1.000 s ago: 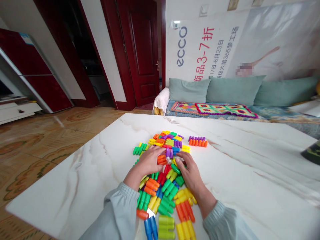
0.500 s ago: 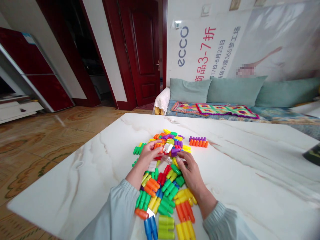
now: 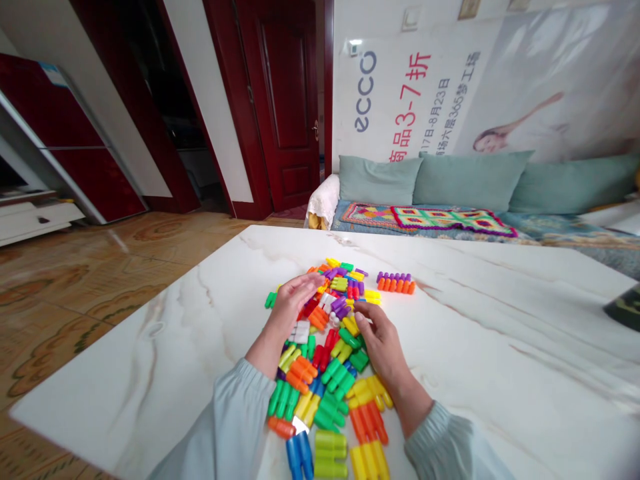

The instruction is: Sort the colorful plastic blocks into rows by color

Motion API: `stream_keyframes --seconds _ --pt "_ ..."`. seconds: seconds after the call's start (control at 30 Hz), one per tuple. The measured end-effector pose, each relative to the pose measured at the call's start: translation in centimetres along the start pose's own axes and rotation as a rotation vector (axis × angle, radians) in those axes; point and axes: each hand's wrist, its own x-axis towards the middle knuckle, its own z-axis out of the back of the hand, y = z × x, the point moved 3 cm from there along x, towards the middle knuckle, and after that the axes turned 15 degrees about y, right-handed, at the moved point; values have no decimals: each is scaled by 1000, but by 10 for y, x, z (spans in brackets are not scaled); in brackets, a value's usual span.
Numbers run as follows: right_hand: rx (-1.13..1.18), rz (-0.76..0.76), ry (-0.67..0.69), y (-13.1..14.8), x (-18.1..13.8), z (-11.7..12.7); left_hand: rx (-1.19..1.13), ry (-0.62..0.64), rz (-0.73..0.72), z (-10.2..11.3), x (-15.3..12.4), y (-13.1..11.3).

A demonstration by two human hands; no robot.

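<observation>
A long heap of colourful plastic building blocks, each with rounded pegs, runs across the table between my hands. My left hand (image 3: 290,308) is over the heap's left side, fingers stretched out and nothing seen in them. Below its palm lie an orange block (image 3: 319,317) and a white block (image 3: 300,331). At the right edge, my right hand (image 3: 381,339) rests with thumb and fingers apart, close to a yellow block (image 3: 351,325) and a green block (image 3: 350,339). Near its fingertips is a purple block (image 3: 341,307), beside another white block (image 3: 327,303).
Apart from the heap, a joined row of purple and orange blocks (image 3: 396,283) stands to the right on the white marbled table (image 3: 490,347). A dark object (image 3: 625,308) sits at the right edge. Behind the table is a sofa with green cushions (image 3: 470,180).
My left hand has lifted and straightened its fingers, off the orange block, which now lies lower in the heap. The purple and white blocks by my fingertips have dropped onto the heap.
</observation>
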Motion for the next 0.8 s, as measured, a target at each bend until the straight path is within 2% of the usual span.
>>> stream_keyframes --seconds 0.2,0.37,0.43,0.53,0.6,0.7,0.8 --pt "-6 -13 -6 1 -1 0 65 42 29 2 -1 3" --pt "-14 2 -2 3 0 0 273 87 52 4 -2 -1" --pt "-19 5 2 3 0 0 372 227 101 -1 -5 -12" --pt "-24 6 3 1 0 0 550 612 262 -15 -16 -30" --pt "-38 9 5 0 0 0 677 774 341 -21 -23 -40" --pt "-61 14 6 -1 0 0 794 806 377 -20 -26 -43" --pt "-64 22 10 0 0 0 812 847 456 -14 -25 -31"
